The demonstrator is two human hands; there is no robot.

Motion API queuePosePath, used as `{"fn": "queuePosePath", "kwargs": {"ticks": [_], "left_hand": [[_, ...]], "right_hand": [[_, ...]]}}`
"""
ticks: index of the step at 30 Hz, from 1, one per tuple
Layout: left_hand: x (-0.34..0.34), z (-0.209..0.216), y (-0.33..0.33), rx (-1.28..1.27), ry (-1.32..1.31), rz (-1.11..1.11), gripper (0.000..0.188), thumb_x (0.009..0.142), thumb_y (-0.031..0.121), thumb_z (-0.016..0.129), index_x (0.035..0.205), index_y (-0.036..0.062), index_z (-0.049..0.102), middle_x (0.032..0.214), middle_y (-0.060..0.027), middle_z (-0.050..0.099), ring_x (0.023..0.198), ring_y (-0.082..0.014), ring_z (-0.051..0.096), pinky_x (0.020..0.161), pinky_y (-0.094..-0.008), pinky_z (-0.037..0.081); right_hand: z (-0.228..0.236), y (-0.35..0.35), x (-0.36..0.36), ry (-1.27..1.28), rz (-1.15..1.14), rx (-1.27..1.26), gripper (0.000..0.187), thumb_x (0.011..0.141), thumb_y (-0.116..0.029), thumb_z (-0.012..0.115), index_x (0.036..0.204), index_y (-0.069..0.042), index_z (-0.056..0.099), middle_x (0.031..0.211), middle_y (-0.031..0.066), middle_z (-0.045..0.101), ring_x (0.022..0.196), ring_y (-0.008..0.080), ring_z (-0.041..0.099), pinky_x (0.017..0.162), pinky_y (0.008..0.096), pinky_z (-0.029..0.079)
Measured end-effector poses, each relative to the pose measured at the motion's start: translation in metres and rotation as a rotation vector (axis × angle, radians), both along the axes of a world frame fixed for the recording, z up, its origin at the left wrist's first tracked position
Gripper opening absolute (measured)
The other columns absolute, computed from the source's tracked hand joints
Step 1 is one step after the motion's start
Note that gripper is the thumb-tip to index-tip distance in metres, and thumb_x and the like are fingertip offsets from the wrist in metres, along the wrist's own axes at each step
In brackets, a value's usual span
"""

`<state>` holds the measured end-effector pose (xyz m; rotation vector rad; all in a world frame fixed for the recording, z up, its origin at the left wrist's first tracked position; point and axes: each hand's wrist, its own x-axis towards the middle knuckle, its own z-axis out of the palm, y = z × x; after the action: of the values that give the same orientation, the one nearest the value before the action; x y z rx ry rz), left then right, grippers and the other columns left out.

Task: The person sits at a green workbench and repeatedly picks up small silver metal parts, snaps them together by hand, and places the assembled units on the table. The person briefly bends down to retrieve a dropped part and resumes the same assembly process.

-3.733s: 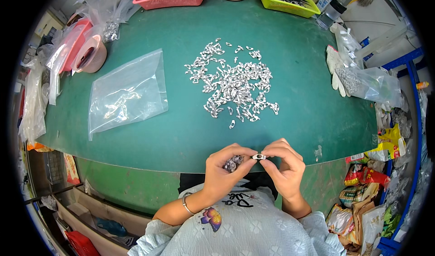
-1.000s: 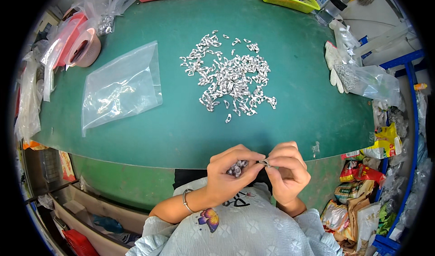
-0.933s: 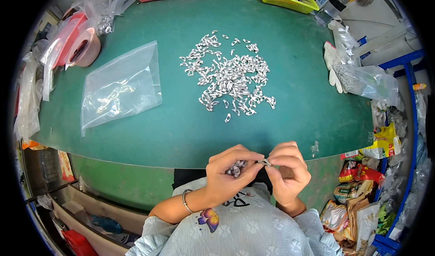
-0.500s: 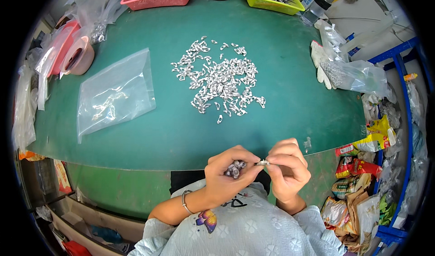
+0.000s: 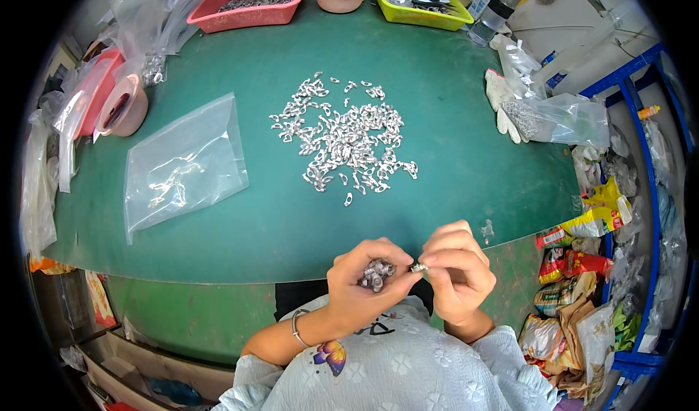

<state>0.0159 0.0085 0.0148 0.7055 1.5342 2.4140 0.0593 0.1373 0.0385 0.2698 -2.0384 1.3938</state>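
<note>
Above the near edge of the green table [image 5: 269,236], my two hands meet in front of my body. My left hand [image 5: 346,286] is curled around a cluster of small silver metal parts [image 5: 376,274]. Between the fingertips of my right hand [image 5: 461,271] is one small silver metal part [image 5: 419,267], held right beside the left thumb and forefinger. Its exact form is too small to make out. Farther off on the table lies a loose pile of looped silver metal pieces [image 5: 349,145], with a few strays around it.
A flat clear plastic bag [image 5: 186,163] lies left of the pile. Along the back stand a red tray [image 5: 247,19] of metal parts, a pink bowl [image 5: 341,2] and a yellow-green basket [image 5: 426,19]. White gloves [image 5: 502,105] and a filled bag [image 5: 564,120] sit at right.
The small part at my right fingertips has turned a little, and my left hand has opened slightly around its cluster. The whole view has shifted slightly; the pile looks the same.
</note>
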Motion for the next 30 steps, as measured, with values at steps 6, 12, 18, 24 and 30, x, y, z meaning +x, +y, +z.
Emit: {"fn": "queuePosePath", "kwargs": {"ticks": [6,12,18,24,30], "left_hand": [[-0.008,-0.001,-0.011,-0.016,-0.087,-0.279,0.017,0.071,-0.004,0.068,0.086,-0.0009,0.063,0.067,-0.0032,0.056,0.057,-0.0054,0.048,0.049,-0.0208,0.037],[-0.009,0.004,-0.017,-0.012,-0.081,-0.320,0.019,0.071,-0.003,0.069,0.089,-0.0005,0.064,0.068,-0.0035,0.056,0.056,-0.0059,0.048,0.048,-0.0212,0.036],[-0.007,0.012,-0.021,-0.103,0.069,-0.138,0.017,0.067,-0.005,0.069,0.083,-0.0029,0.064,0.066,-0.0062,0.058,0.057,-0.0089,0.051,0.049,-0.0224,0.037],[-0.006,0.011,-0.021,-0.099,0.064,-0.134,0.018,0.067,-0.005,0.069,0.084,-0.0030,0.064,0.065,-0.0068,0.058,0.056,-0.0093,0.051,0.050,-0.0225,0.038],[-0.007,0.010,-0.021,-0.100,0.019,-0.171,0.018,0.068,-0.005,0.068,0.085,-0.0039,0.064,0.065,-0.0070,0.058,0.057,-0.0097,0.051,0.051,-0.0227,0.039]], "right_hand": [[-0.006,0.003,0.002,0.104,0.043,0.027,0.020,0.066,0.011,0.063,0.080,-0.002,0.063,0.078,0.0089,0.059,0.068,0.0219,0.052,0.060,0.0303,0.042],[-0.009,0.002,0.002,0.171,0.094,0.024,0.020,0.065,0.009,0.065,0.081,-0.003,0.063,0.081,0.0083,0.060,0.069,0.0216,0.052,0.060,0.0301,0.042],[-0.006,0.000,0.005,0.105,0.073,0.036,0.021,0.064,0.001,0.071,0.083,-0.003,0.062,0.080,0.0085,0.060,0.070,0.0220,0.053,0.061,0.0302,0.043],[-0.004,0.000,0.004,0.097,0.094,0.045,0.022,0.062,0.003,0.072,0.082,-0.003,0.063,0.080,0.0078,0.060,0.070,0.0210,0.053,0.062,0.0301,0.043],[-0.003,-0.001,0.004,0.088,0.079,0.044,0.023,0.061,0.005,0.071,0.082,-0.003,0.064,0.079,0.0071,0.060,0.070,0.0210,0.053,0.062,0.0298,0.043]]}}
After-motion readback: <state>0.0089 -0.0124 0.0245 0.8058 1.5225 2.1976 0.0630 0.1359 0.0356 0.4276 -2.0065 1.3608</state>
